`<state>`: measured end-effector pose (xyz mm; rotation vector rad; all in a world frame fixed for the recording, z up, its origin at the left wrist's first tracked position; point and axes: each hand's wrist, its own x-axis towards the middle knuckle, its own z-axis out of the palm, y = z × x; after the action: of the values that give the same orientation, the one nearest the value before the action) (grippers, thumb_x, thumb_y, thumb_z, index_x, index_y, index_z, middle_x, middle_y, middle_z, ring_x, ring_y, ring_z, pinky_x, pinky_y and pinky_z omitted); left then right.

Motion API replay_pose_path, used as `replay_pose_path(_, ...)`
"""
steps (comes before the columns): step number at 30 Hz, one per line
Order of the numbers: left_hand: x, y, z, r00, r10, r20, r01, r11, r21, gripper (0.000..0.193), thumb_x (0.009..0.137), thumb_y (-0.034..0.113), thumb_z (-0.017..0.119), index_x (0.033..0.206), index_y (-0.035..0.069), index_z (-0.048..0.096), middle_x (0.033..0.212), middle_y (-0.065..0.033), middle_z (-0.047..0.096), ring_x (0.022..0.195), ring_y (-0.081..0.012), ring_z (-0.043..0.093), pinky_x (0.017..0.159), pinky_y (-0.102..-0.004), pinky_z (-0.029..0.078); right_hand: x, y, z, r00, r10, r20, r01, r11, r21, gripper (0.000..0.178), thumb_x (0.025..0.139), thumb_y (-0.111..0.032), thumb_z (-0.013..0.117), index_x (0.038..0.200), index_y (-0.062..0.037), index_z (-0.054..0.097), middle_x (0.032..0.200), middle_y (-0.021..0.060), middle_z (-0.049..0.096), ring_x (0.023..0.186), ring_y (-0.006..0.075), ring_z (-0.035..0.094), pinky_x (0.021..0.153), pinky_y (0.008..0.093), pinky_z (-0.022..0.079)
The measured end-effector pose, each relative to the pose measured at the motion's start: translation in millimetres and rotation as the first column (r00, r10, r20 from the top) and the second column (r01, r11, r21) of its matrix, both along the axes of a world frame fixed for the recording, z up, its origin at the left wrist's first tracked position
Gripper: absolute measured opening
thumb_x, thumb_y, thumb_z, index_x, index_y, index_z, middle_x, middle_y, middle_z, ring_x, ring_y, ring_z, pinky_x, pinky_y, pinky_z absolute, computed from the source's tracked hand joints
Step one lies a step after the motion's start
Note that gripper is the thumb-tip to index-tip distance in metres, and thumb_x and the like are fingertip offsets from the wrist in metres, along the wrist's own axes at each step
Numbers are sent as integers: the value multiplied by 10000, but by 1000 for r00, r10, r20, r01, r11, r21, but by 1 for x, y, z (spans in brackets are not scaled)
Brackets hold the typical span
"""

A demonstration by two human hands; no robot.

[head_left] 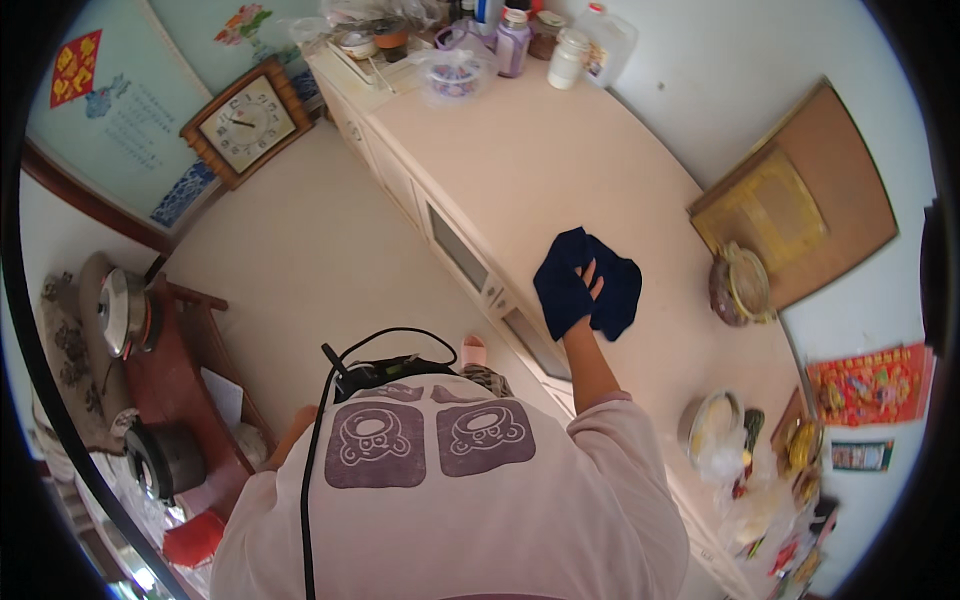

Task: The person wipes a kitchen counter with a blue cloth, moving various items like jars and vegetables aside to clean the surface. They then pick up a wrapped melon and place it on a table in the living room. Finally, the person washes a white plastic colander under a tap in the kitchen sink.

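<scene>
On the pale cabinet top (490, 150), my right hand (590, 283) is at a dark navy cloth (617, 290). The cloth is bunched around the hand and covers most of it, with a few fingertips showing between its folds. Those fingers look closed on the fabric. The cloth lies flat to the surface, near the cabinet's front edge. Of my left arm, only a bit of forearm (290, 440) shows beside my shirt; the left hand is hidden.
Bottles (512, 45) and jars crowd the cabinet's far end. A brown pot (740, 285) stands by a leaning board (850, 190). Nearer are a metal bowl (712, 425) and plastic bags. Left, a red-brown table (200, 400) carries a dark pot (165, 460). A clock (247, 122) leans against the far wall.
</scene>
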<state>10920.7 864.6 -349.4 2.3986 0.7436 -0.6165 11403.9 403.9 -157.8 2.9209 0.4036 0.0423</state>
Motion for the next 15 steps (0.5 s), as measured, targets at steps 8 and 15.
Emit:
replay_pose_path(8,1,-23,25,932,263,251,-277,960,25,367,883,328,497,815,7,661,757,-154,663,691,-282,656,646,-400,485,102,76,-28,942,301,151,-327,925,195,634,897,-394,472,1446,-115,321,1477,188,298,1399,438,115,1043,664,93)
replay_pose_path(15,76,-17,40,814,581,12,-532,753,-388,316,894,294,533,916,7,664,814,-135,674,757,-253,661,699,-359,508,136,167,-20,901,415,124,-433,874,220,600,922,-367,438,1450,-115,305,1511,162,247,1417,370,125,1089,582,98)
